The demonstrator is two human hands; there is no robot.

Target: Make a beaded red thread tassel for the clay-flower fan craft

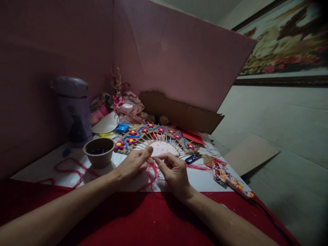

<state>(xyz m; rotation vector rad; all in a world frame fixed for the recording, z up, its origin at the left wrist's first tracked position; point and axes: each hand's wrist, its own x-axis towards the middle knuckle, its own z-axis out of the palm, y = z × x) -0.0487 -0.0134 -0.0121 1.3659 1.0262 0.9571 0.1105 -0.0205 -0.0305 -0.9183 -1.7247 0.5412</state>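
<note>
My two hands meet at the middle of the white sheet, with thin red yarn (154, 174) hanging in loose strands between them. My right hand (175, 175) pinches the yarn between thumb and forefinger. Close beside it, my left hand (134, 164) has its thumb raised and its fingers curled round the yarn, partly hidden behind the palm. Just beyond them lies a fan-shaped craft piece (153, 131) of twine and thin sticks, decorated with magenta and yellow flowers and a wavy blue line. A pale spotted half-circle (164, 149) forms its centre.
A bowl of dark contents (99, 152) and a purple canister (74, 112) stand left. At right lie a blue-handled cutter (192, 158) and a flower-patterned glue gun (230, 181) with a cord. Red yarn (69, 167) trails left. Cardboard (176, 107) leans behind.
</note>
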